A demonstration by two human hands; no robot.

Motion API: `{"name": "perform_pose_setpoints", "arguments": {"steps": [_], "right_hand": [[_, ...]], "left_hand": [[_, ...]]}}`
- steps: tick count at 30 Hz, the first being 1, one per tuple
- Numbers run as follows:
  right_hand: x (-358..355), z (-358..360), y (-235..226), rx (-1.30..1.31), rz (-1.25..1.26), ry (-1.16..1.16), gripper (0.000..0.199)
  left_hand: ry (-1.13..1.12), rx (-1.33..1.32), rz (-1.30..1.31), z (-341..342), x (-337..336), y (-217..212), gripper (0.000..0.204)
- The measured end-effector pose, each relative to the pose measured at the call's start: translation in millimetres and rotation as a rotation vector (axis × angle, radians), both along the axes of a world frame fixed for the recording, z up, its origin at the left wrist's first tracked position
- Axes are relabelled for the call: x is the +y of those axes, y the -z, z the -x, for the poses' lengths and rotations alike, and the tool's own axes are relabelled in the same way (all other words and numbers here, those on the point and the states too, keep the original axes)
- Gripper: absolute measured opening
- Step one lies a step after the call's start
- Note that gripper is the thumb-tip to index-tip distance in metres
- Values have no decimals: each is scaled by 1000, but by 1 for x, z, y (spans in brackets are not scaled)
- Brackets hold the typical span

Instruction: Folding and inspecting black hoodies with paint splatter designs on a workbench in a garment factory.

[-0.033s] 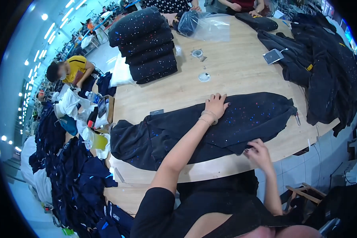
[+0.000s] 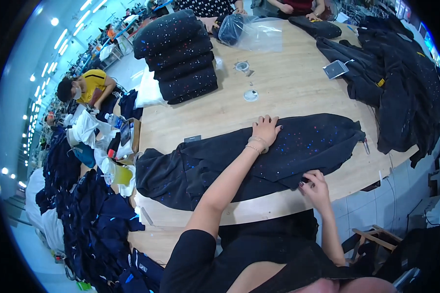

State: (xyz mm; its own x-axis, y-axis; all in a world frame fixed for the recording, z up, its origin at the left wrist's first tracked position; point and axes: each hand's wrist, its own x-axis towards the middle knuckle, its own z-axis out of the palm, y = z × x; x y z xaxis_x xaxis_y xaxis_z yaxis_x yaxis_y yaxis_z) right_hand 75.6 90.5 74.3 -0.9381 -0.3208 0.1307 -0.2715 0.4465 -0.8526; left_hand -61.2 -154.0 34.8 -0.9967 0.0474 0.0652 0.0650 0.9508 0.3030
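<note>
Left hand (image 2: pixel 265 130) lies fingers-spread on the dark speckled fabric garment (image 2: pixel 220 161); right hand (image 2: pixel 315 188) pinches its near edge on the wooden table (image 2: pixel 288 88).

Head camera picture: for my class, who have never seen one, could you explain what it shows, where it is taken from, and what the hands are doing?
A wide fisheye camera on a person's head looks down, so straight edges curve. No machine here: two bare hands. The left hand lies flat on a dark speckled garment spread across a wooden table. The right hand pinches the garment's near edge. Farther back are a stack of folded garments, a clear plastic bag and a heap of dark clothes. Another person in a yellow shirt sits at the left.
</note>
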Motion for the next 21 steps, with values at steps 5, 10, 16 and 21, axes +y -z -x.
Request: {"name": "perform_pose_setpoints", "arguments": {"steps": [5, 10, 16, 21], "right_hand": [[-22, -1, 1, -67, 210, 89, 27], [-22, 7, 15, 4, -219, 30, 20], [-13, -8, -4, -612, 553, -17, 20], [-36, -14, 11, -871, 469, -29, 23]], "left_hand": [[-2, 16, 3, 11, 5, 6, 39], [-21, 2, 9, 11, 4, 4, 38], [-26, 33, 8, 9, 5, 9, 37], [-32, 134, 23, 11, 1, 28, 35]]}}
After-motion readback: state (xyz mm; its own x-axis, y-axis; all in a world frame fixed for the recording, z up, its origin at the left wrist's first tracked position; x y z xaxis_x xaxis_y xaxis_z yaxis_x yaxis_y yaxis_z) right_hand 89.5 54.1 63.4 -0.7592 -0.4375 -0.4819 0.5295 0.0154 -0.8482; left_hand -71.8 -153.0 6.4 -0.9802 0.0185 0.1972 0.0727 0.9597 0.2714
